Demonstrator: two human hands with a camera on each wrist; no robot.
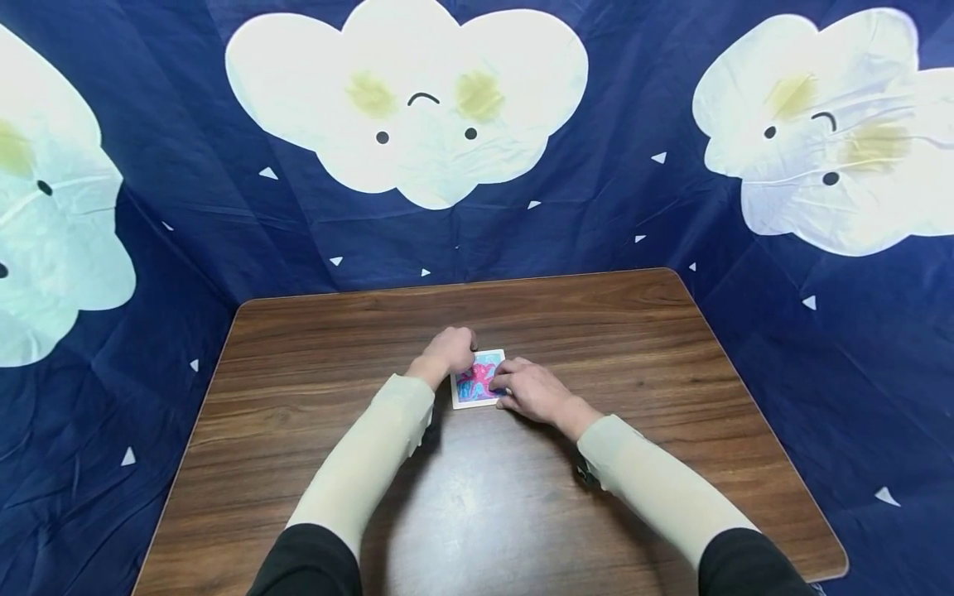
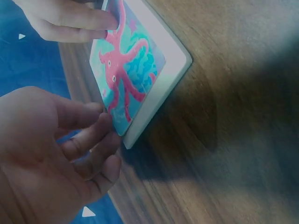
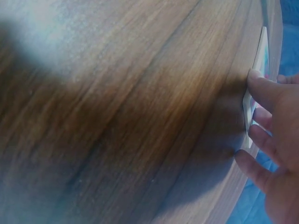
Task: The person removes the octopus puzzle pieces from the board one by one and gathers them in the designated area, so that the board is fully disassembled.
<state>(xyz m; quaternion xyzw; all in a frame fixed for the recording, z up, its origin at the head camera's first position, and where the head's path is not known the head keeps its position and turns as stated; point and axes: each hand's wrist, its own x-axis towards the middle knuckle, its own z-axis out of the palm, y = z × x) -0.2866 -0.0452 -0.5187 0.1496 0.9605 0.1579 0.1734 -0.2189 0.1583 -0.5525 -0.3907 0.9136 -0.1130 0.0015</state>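
Observation:
A small square picture board [image 1: 477, 382] lies on the table, with a pink octopus on blue inside a raised white frame. My left hand [image 1: 450, 351] is at its left side; in the left wrist view, the curled fingers and thumb [image 2: 81, 115] pinch at the picture's corner. On the right side rests my right hand [image 1: 532, 391], its fingers reaching over the picture. The right wrist view shows the right thumb [image 3: 261, 84] against the frame's near edge, with the other fingers spread apart. The hands hide parts of the board's left and right borders.
The brown wood-grain table [image 1: 298, 430] has rounded corners. Dark blue cloth [image 1: 462, 240] with white clouds and small triangles hangs around its back and sides. Light glares off the tabletop in front of the board.

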